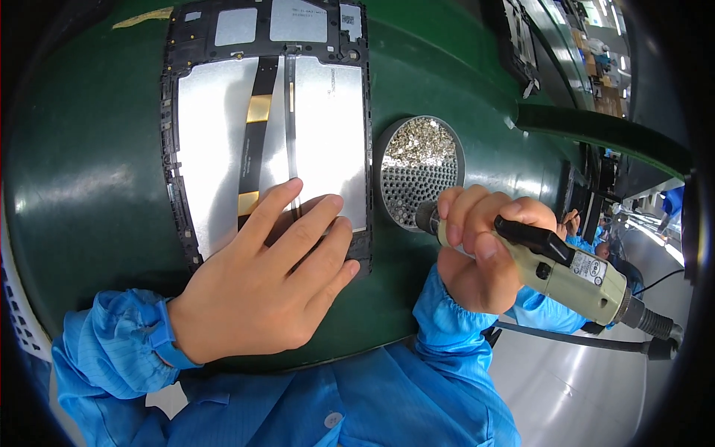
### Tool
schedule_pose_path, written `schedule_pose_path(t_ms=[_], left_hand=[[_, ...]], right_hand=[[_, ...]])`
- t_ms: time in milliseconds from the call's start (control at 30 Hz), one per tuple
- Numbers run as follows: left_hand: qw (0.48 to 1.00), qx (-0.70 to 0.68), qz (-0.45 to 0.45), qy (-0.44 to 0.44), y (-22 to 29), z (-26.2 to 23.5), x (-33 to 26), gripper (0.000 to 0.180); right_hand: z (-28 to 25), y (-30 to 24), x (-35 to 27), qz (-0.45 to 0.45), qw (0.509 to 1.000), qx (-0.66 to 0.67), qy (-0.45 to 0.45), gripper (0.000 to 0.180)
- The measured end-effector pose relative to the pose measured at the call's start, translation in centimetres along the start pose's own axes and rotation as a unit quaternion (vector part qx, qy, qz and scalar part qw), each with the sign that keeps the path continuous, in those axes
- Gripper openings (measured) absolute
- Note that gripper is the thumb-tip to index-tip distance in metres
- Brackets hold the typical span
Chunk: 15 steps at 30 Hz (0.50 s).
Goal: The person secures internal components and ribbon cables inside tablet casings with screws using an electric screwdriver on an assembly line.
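A tablet-like chassis (pixel 328 134) with a silver metal plate and black edges lies on the green work surface. A black-and-gold flat ribbon cable (pixel 257 141) runs down its plate. My left hand (pixel 268 290) rests palm down on the chassis's near part, fingers spread, covering the lower ends of the cable and a thin central strip. My right hand (pixel 484 238) is wrapped round a beige electric screwdriver (pixel 596 276) with a black lever. The screwdriver's dark nose points at the near edge of a round screw tray (pixel 422 179); its bit tip cannot be made out.
Loose small screws (pixel 421 141) heap at the tray's far side, above a perforated plate. A curved green bar (pixel 611 134) crosses at the right. Beyond stand another dark frame (pixel 514 45) and a co-worker's hand (pixel 571 221). A white basket (pixel 24 305) sits far left.
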<state>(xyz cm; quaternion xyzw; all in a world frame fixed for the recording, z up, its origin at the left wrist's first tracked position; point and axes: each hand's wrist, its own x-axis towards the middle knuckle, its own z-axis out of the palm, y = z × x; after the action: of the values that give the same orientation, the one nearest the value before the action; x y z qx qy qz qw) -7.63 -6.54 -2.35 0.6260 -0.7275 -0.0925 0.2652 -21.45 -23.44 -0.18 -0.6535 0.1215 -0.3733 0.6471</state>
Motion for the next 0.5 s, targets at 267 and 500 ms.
schedule_pose_path(t_ms=[267,500], left_hand=[[1.000,0.000,0.024,0.011,-0.3,0.1,-0.2,0.023],[0.999,-0.018,0.017,0.024,-0.5,0.2,-0.3,0.021]], right_hand=[[0.9,-3.3,-0.7,-0.063,0.998,0.028,0.005,0.038],[3.0,-3.7,-2.3,0.004,0.994,-0.018,-0.107,0.028]])
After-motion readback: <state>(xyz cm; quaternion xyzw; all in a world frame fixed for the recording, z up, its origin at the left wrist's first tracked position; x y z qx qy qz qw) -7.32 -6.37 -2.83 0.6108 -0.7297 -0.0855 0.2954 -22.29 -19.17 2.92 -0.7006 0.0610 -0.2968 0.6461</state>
